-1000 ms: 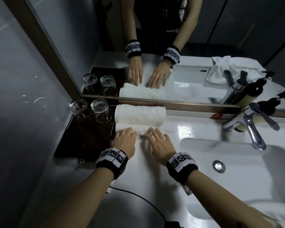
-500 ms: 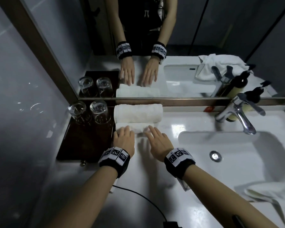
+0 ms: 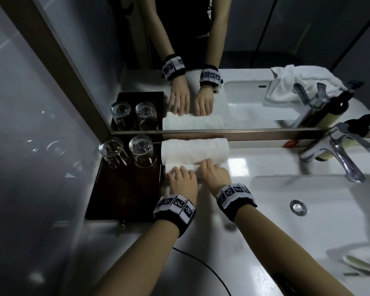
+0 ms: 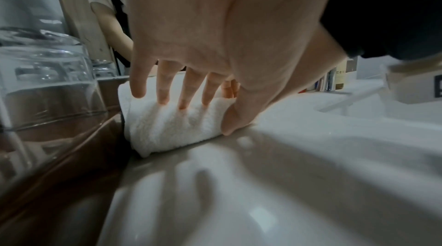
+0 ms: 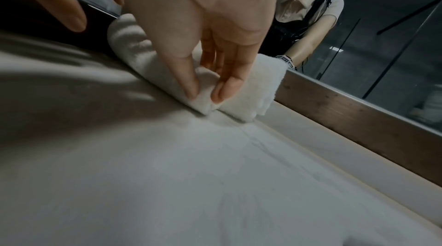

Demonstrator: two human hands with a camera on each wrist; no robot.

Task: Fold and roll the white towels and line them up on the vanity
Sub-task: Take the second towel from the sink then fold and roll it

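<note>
One white rolled towel (image 3: 194,150) lies along the mirror's base on the white vanity (image 3: 201,231). A second, thinner rolled towel (image 3: 179,166) lies just in front of it and touches it. My left hand (image 3: 183,180) rests on its left half. In the left wrist view the straight fingers (image 4: 165,87) press into the roll (image 4: 167,129) and the thumb leans on its near side. My right hand (image 3: 214,174) is at the right end, where thumb and forefinger (image 5: 224,87) pinch the towel's end (image 5: 148,64) beside the back roll (image 5: 258,87).
Two upturned glasses (image 3: 113,150) (image 3: 142,150) stand on a dark tray (image 3: 120,193) directly left of the towels. A chrome faucet (image 3: 340,159) and the sink basin (image 3: 308,221) are to the right. A loose white towel (image 3: 363,259) lies at the front right. A black cable (image 3: 201,261) crosses the near counter.
Both hands have moved toward the mirror, bringing the near roll up against the back roll. The right hand's flat fingers have closed on the towel's right end.
</note>
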